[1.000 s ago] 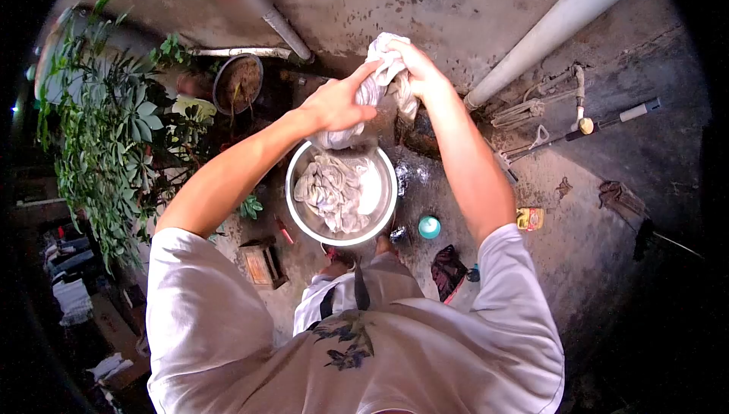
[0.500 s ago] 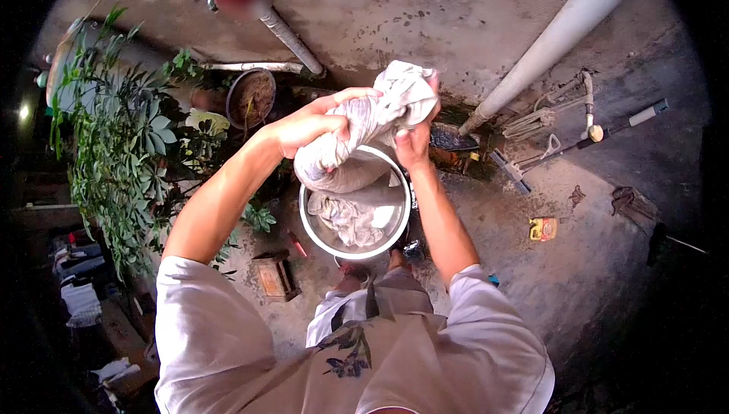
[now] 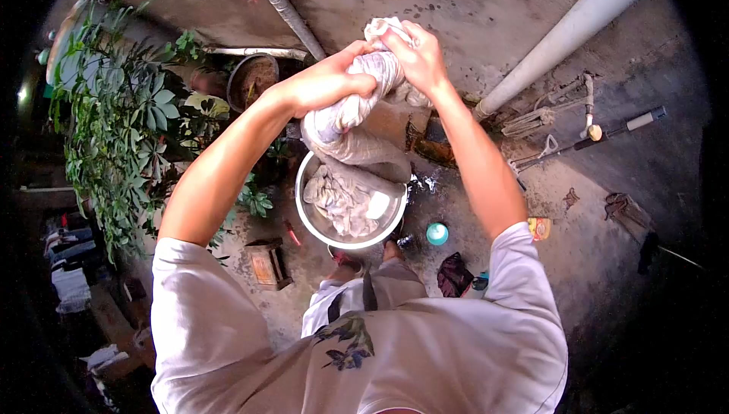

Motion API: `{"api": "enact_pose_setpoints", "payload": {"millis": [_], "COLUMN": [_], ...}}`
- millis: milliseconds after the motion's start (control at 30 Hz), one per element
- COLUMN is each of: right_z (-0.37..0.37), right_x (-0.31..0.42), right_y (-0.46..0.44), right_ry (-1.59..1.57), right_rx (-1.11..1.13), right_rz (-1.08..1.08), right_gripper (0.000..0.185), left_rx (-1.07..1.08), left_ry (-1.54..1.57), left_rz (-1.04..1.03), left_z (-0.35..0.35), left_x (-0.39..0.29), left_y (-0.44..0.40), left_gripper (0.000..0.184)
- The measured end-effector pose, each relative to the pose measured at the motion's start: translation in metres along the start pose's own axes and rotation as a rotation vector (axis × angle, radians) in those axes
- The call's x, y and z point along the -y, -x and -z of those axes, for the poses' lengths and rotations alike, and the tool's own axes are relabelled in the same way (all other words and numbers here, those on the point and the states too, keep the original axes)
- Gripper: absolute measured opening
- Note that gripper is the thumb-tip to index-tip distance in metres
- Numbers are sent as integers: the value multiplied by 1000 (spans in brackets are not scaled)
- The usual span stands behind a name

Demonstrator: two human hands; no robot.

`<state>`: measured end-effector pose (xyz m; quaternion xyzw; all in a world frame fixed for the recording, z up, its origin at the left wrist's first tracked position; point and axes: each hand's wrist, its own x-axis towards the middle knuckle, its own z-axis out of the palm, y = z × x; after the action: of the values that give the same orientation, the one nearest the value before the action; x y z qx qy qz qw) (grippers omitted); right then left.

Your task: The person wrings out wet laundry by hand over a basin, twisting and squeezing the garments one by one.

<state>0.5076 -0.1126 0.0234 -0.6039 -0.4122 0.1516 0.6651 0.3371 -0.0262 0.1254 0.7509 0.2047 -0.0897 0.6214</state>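
A pale, wet cloth (image 3: 342, 119) is twisted into a thick rope above a round basin (image 3: 301, 217). My left hand (image 3: 330, 84) is closed around its middle, thumb lying across the twist. Higher up, my right hand (image 3: 416, 53) grips the bunched end, fingers wrapped over it. The lower part of the cloth loops down and sags over the basin's far rim. More wet cloth (image 3: 342, 201) lies crumpled inside the basin. Whether the hanging cloth joins the heap in the basin I cannot tell.
Leafy plants (image 3: 121, 141) and a round pot of soil (image 3: 254, 80) stand on the left. A thick white pipe (image 3: 569, 34) rises at the right, near a long-handled tool (image 3: 592, 141). A small wooden stool (image 3: 267, 264) and a turquoise round object (image 3: 437, 233) are on the floor.
My right hand has moved up and turned over the cloth's end. The cloth is twisted tighter and raised, with its lower loop hanging longer.
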Motion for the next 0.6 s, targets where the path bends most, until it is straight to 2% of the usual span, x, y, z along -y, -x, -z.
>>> {"api": "enact_pose_setpoints", "payload": {"millis": [33, 100, 167, 233, 300, 333, 367, 433, 467, 500, 567, 600], "right_z": [1, 3, 7, 8, 10, 11, 15, 20, 26, 36, 41, 35], "right_x": [-2, -13, -48, -74, -87, -89, -89, -62, -63, -51, -63, -80], "right_y": [-2, -3, -13, -14, -9, -10, -8, 0, 7, 15, 50, 77], "right_ry": [98, 80, 310, 406, 153, 118, 119, -417, -856, -943, -689, -589], "right_rx": [63, 95, 255, 323, 449, 556, 556, 266, 307, 245, -350, -399], "right_rz": [-77, -165, -586, -640, -675, -654, -653, -869, -855, -784, -729, -747], "right_gripper": [39, 42, 45, 40, 40, 44, 44, 49, 68, 85, 90, 93], "left_rx": [3, -209, -191, -150, -133, -133, -133, -176, -229, -270, -393, -427], "left_ry": [8, -577, -669, -752, -725, -739, -753, -626, -544, -292, -3, 122], "left_rz": [0, -13, 88, 9, 13, -20, -53, -61, -116, -104, -90, 31], "left_z": [1, -3, -20, -29, -32, -32, -32, -22, -10, -8, 4, 4], "left_x": [7, 17, 2, 7, 7, 8, 9, 18, 37, 31, 31, 18], "left_y": [-8, -27, -26, -29, -29, -29, -29, -34, -45, -37, -37, -30], "left_gripper": [74, 74, 78, 74, 71, 70, 70, 67, 65, 65, 66, 64]}}
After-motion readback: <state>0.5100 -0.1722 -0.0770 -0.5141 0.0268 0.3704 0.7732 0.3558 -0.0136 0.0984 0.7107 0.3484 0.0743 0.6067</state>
